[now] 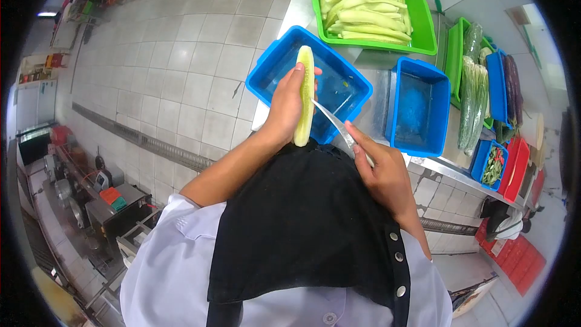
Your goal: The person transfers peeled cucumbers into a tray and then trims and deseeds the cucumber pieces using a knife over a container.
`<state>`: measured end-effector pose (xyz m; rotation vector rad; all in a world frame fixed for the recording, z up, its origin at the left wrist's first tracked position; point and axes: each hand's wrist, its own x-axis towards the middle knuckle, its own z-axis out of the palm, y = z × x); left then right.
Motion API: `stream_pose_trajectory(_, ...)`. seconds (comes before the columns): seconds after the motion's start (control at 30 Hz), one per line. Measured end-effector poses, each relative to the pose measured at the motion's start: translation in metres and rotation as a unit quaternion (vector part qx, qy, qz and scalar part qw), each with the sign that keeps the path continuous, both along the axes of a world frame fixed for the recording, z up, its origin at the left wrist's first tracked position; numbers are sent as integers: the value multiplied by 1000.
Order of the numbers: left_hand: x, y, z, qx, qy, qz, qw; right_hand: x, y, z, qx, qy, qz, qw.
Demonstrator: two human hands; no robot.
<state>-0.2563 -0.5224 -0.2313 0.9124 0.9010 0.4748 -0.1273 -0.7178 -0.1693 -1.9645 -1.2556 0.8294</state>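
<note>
A halved, peeled cucumber (307, 94) stands lengthwise in my left hand (286, 107), its seeded cut face turned up. My left fingers wrap round its side and back. In my right hand (385, 175) is a small curved knife (333, 120), gripped by the handle. Its tip meets the cucumber's seed strip near the middle. Both hands are over the near part of a blue tub (357, 89) with small pale bits in it. Beyond that, a green tub (426, 15) is heaped with pale peeled cucumber pieces (369, 15).
A second blue tub (394, 121) stands on the steel counter (370, 60) to the right. Further right are bagged long green vegetables (474, 103), purple eggplants (514, 94), a small tub of chillies (493, 166) and a red tray (516, 169). Tiled floor (181, 54) lies left.
</note>
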Motion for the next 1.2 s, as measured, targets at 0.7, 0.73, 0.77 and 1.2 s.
stream_pose_trajectory(0.7, 0, 25, 5, -103, -25, 36, 994, 0, -5, -4, 0, -6, 57, 998)
stream_pose_trajectory(0.73, 0, 26, 5, -103, -27, 37, 994, 1, -5, -3, 0, -6, 57, 998)
stream_pose_trajectory(0.77, 1, 27, 5, -103, -26, 37, 994, 1, -5, -3, -5, 4, 56, 998)
stream_pose_trajectory(1.2, 12, 35, 0, -94, -67, 156, 981, -4, -2, -2, -13, 68, 37, 997)
